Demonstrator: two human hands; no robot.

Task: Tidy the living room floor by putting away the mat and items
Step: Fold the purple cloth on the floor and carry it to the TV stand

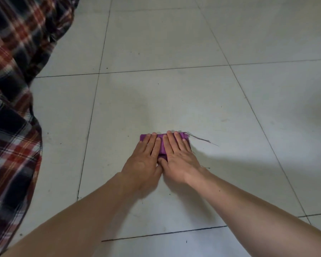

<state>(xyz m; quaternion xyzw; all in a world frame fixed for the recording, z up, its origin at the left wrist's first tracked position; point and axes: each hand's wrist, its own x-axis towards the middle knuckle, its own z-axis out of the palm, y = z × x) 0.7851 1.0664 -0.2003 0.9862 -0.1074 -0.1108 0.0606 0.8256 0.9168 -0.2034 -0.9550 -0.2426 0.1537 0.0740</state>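
A small folded purple cloth [162, 145] lies flat on the pale tiled floor [174, 93]. My left hand [144, 160] presses on its left half with straight fingers. Beside it, my right hand [178, 156] lies flat on the right half, fingers straight and reaching the cloth's far edge. The two thumbs meet at the near edge of the cloth. Most of the cloth is hidden under the hands. A loose thread [202, 139] trails from its right corner across the tile.
A plaid fabric [11, 89] in red, black and white is heaped along the left side of the floor. Dark grout lines cross the tiles ahead of and to the right of the hands.
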